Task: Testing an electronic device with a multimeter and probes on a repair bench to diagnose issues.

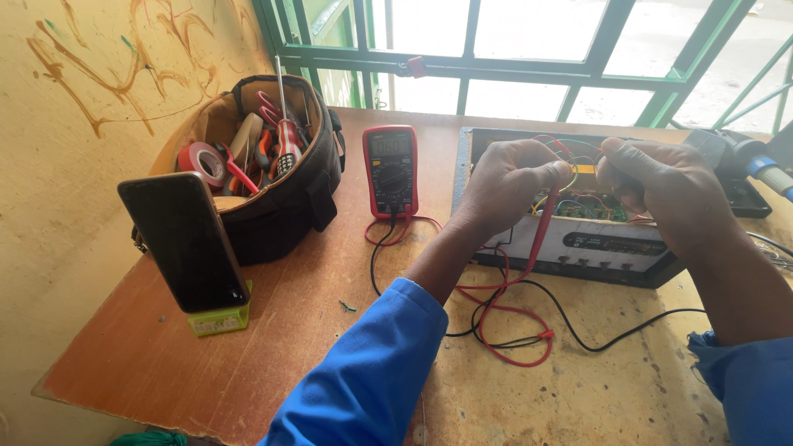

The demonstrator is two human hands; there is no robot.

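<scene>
While both hands are held over an open grey box (578, 248) full of wires, the left hand (508, 186) is closed around a red test stick (543, 231), which is pinched between thumb and fingers and pointed down over the front edge of the box. At about three o'clock from it, the right hand (657, 194) is curled shut too, and its fingertips are pressed together over the box; what is pinched there cannot be made out, as it is hidden by the fingers. The box is set on the wooden table (206, 363), at about one o'clock from the middle of the table, just under the green window bars (529, 66). Coloured wires and a small green board (591, 206) can be seen inside it, between the two hands. At nine o'clock from the left hand, a red meter (391, 169) is laid flat on the table, and red and black leads (504, 318) are looped from it across the table toward the box. Further out at nine o'clock, a black tool bag (289, 198) is stood open, and screwdrivers, pliers and a roll of red tape (202, 161) are packed in it. A dark phone (183, 239) is propped upright on a small green stand (219, 318) at about seven o'clock from the bag. Blue sleeves (372, 380) are worn on both arms. At the far three o'clock edge, a black and blue tool (743, 157) is partly seen.
</scene>
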